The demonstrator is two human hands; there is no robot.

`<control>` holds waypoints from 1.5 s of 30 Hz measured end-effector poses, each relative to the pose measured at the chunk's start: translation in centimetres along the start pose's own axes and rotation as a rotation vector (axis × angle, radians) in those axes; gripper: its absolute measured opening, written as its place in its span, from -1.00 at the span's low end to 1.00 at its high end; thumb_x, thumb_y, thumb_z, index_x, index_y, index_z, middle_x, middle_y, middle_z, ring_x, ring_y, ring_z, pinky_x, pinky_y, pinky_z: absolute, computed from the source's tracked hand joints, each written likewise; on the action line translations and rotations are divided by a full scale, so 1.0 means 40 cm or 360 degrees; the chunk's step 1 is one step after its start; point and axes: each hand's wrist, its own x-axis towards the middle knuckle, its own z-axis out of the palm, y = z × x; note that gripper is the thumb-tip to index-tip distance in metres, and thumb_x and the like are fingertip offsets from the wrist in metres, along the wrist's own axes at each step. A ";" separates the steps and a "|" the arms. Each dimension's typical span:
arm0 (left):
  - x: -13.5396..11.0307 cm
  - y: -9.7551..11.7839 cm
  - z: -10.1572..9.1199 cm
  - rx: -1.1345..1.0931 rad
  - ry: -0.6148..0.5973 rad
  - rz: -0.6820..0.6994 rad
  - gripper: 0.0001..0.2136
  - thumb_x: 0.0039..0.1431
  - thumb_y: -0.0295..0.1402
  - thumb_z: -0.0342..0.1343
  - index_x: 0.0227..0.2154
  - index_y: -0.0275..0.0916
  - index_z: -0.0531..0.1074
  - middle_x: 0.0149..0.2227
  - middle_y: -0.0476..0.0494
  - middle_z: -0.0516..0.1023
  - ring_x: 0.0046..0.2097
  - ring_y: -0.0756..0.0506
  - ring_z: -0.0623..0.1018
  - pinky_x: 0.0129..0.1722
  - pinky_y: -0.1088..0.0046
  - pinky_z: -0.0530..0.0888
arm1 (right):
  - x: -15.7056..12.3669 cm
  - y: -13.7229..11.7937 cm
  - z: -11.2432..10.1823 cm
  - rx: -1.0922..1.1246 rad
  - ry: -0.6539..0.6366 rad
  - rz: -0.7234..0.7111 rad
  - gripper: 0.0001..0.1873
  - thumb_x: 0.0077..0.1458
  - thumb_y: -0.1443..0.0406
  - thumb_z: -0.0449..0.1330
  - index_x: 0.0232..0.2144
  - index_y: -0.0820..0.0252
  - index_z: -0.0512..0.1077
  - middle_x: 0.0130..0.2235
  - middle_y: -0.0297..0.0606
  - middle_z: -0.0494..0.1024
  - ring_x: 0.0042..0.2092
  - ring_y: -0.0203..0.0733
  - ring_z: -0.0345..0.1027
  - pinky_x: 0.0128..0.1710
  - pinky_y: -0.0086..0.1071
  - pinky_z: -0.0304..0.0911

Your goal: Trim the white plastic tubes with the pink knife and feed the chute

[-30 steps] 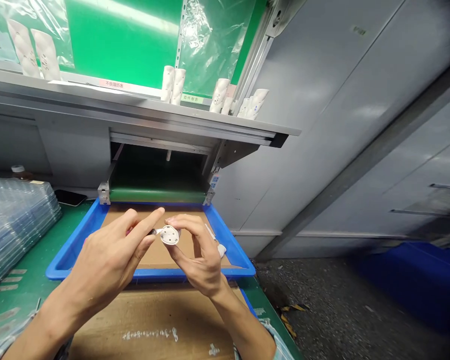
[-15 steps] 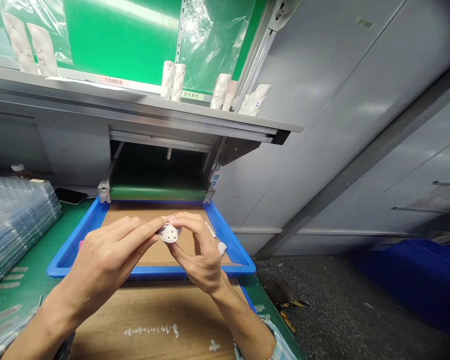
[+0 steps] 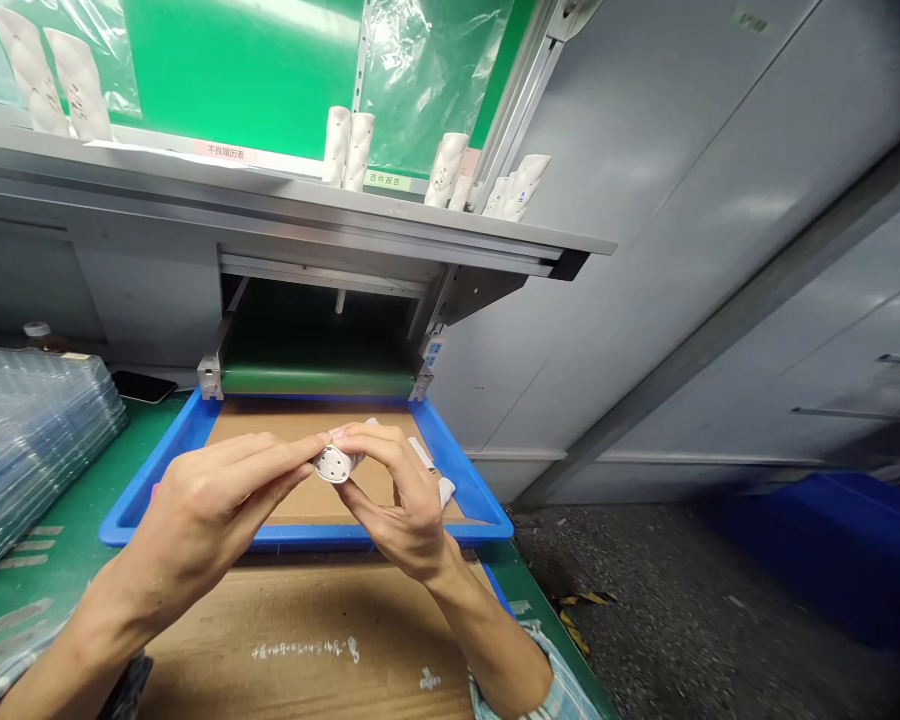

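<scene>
Over the blue plastic tray (image 3: 307,535), the right hand (image 3: 409,510) pinches a white cylindrical piece (image 3: 334,464); the left hand (image 3: 202,500) meets its edge, fingertips bunched, hold hard to tell; open room beyond, above brown cardboard (image 3: 270,420).

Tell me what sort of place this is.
Most likely a factory workstation, perhaps at the end of a line: a green conveyor belt opens toward a blue tray, clear plastic trays are stacked at the left, and marked white tubes stand on the shelf.
</scene>
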 end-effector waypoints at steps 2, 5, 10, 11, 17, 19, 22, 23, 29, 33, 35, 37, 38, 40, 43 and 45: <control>0.000 0.003 -0.002 0.0012 -0.0005 -0.0008 -0.71 0.56 -0.37 0.14 0.22 -0.06 0.57 0.04 -0.08 0.76 -0.05 -0.06 0.75 -0.03 0.52 0.63 | -0.001 0.000 0.000 0.0009 -0.0010 0.0004 -0.53 0.32 0.53 0.33 0.18 0.06 0.48 0.04 -0.11 0.66 0.09 -0.05 0.63 0.08 -0.17 0.63; -0.001 0.005 -0.003 0.0017 -0.0011 -0.0015 -0.71 0.56 -0.38 0.14 0.23 -0.04 0.55 0.05 -0.06 0.75 -0.03 -0.05 0.74 0.01 0.52 0.60 | -0.001 -0.001 0.000 0.0021 -0.0028 0.0011 -0.54 0.32 0.52 0.33 0.18 0.07 0.48 0.03 -0.11 0.66 0.08 -0.05 0.62 0.08 -0.17 0.63; 0.004 0.004 -0.007 -0.0034 -0.0028 -0.0036 -0.72 0.56 -0.37 0.13 0.22 -0.02 0.56 -0.01 -0.07 0.75 -0.09 -0.03 0.72 -0.05 0.53 0.58 | 0.000 0.003 0.002 0.0098 -0.0021 0.0026 -0.56 0.33 0.50 0.33 0.17 0.05 0.47 0.03 -0.12 0.67 0.08 -0.04 0.63 0.06 -0.15 0.64; 0.006 0.004 -0.008 -0.0054 -0.0027 -0.0047 -0.74 0.57 -0.36 0.12 0.19 -0.05 0.58 -0.04 -0.08 0.75 -0.11 -0.03 0.71 -0.07 0.53 0.58 | -0.001 0.005 0.004 0.0125 -0.0014 0.0026 -0.57 0.34 0.49 0.33 0.17 0.05 0.47 0.04 -0.12 0.67 0.08 -0.04 0.63 0.07 -0.15 0.63; 0.020 0.022 -0.002 -0.0174 -0.0020 -0.0276 -0.80 0.51 -0.22 0.19 0.06 -0.12 0.59 -0.17 -0.02 0.73 -0.32 0.03 0.61 -0.29 0.57 0.51 | -0.005 0.012 0.009 0.0274 -0.0037 -0.0018 -0.55 0.35 0.48 0.31 0.20 0.04 0.44 0.07 -0.12 0.65 0.14 -0.04 0.61 0.21 -0.06 0.60; 0.022 0.026 0.004 -0.0280 -0.0071 -0.0408 -0.82 0.48 -0.18 0.21 -0.02 -0.13 0.57 -0.23 0.00 0.70 -0.37 0.03 0.56 -0.37 0.57 0.48 | -0.004 0.008 0.009 0.0257 -0.0067 -0.0092 -0.52 0.33 0.50 0.31 0.21 0.05 0.43 0.07 -0.13 0.65 0.15 -0.05 0.61 0.25 -0.04 0.58; 0.026 0.026 0.009 -0.0462 -0.0174 -0.0561 -0.82 0.49 -0.19 0.14 -0.19 -0.16 0.53 -0.35 0.02 0.61 -0.41 0.02 0.49 -0.44 0.56 0.42 | -0.003 0.003 0.009 0.0200 -0.0096 -0.0186 -0.47 0.32 0.54 0.30 0.24 0.06 0.41 0.06 -0.12 0.65 0.15 -0.05 0.62 0.22 -0.08 0.60; 0.028 0.025 0.009 -0.0517 -0.0188 -0.0590 -0.80 0.50 -0.21 0.11 -0.22 -0.17 0.52 -0.39 0.03 0.56 -0.42 0.02 0.47 -0.45 0.55 0.41 | -0.003 0.002 0.009 0.0186 -0.0100 -0.0203 -0.47 0.32 0.54 0.30 0.24 0.06 0.41 0.06 -0.11 0.65 0.14 -0.04 0.62 0.19 -0.09 0.62; 0.035 0.025 0.006 -0.0650 -0.0184 -0.0653 -0.84 0.45 -0.30 0.08 -0.20 -0.17 0.54 -0.36 0.01 0.55 -0.39 0.02 0.46 -0.42 0.55 0.44 | -0.006 0.006 0.010 0.0111 -0.0088 -0.0203 -0.46 0.32 0.53 0.29 0.25 0.02 0.40 0.06 -0.13 0.64 0.13 -0.03 0.63 0.16 -0.06 0.64; 0.031 0.029 0.011 -0.0594 -0.0203 -0.0665 -0.83 0.45 -0.20 0.15 -0.20 -0.16 0.53 -0.31 0.00 0.56 -0.37 0.01 0.45 -0.41 0.53 0.42 | -0.005 0.006 0.009 0.0023 -0.0079 -0.0248 -0.47 0.32 0.53 0.30 0.24 0.05 0.40 0.05 -0.12 0.65 0.10 -0.04 0.63 0.18 -0.06 0.63; 0.030 0.029 0.012 -0.0594 -0.0208 -0.0665 -0.82 0.45 -0.19 0.14 -0.22 -0.16 0.52 -0.35 0.02 0.52 -0.39 0.02 0.43 -0.41 0.54 0.42 | -0.003 0.004 0.009 -0.0011 -0.0080 -0.0269 -0.46 0.32 0.52 0.31 0.24 0.04 0.39 0.03 -0.13 0.66 0.08 -0.04 0.64 0.18 -0.04 0.63; 0.030 0.030 0.011 -0.0612 -0.0216 -0.0659 -0.83 0.45 -0.22 0.12 -0.23 -0.16 0.51 -0.35 0.02 0.51 -0.38 0.01 0.43 -0.40 0.54 0.43 | -0.002 0.002 0.011 -0.0028 -0.0087 -0.0266 -0.46 0.33 0.52 0.30 0.25 0.01 0.38 0.03 -0.15 0.67 0.07 -0.04 0.65 0.16 -0.04 0.64; 0.031 0.030 0.010 -0.0619 -0.0216 -0.0659 -0.84 0.43 -0.24 0.12 -0.24 -0.16 0.51 -0.35 0.01 0.51 -0.37 0.01 0.44 -0.40 0.54 0.43 | -0.002 0.001 0.012 -0.0031 -0.0091 -0.0269 -0.46 0.33 0.51 0.30 0.25 0.00 0.38 0.02 -0.15 0.67 0.06 -0.04 0.66 0.15 -0.04 0.65; 0.034 0.030 0.007 -0.0619 -0.0214 -0.0672 -0.87 0.40 -0.28 0.11 -0.25 -0.17 0.50 -0.35 0.00 0.50 -0.37 0.01 0.43 -0.41 0.54 0.42 | -0.002 0.001 0.014 -0.0031 -0.0094 -0.0269 -0.47 0.32 0.51 0.30 0.24 0.00 0.39 0.03 -0.16 0.67 0.06 -0.04 0.66 0.14 -0.05 0.65; 0.038 0.032 0.004 -0.0630 -0.0202 -0.0660 -0.86 0.33 -0.38 0.04 -0.26 -0.16 0.51 -0.41 0.04 0.47 -0.41 0.01 0.40 -0.43 0.55 0.40 | -0.005 0.002 0.014 -0.0011 -0.0076 -0.0240 -0.49 0.32 0.51 0.31 0.21 0.00 0.40 0.02 -0.16 0.66 0.06 -0.04 0.65 0.13 -0.05 0.65; 0.038 0.034 0.003 -0.0628 -0.0191 -0.0645 -0.83 0.32 -0.41 0.01 -0.25 -0.15 0.52 -0.43 0.05 0.48 -0.42 0.01 0.39 -0.44 0.54 0.39 | -0.007 0.002 0.014 0.0004 -0.0064 -0.0209 -0.51 0.33 0.51 0.31 0.20 0.00 0.40 0.01 -0.16 0.65 0.07 -0.03 0.64 0.11 -0.06 0.65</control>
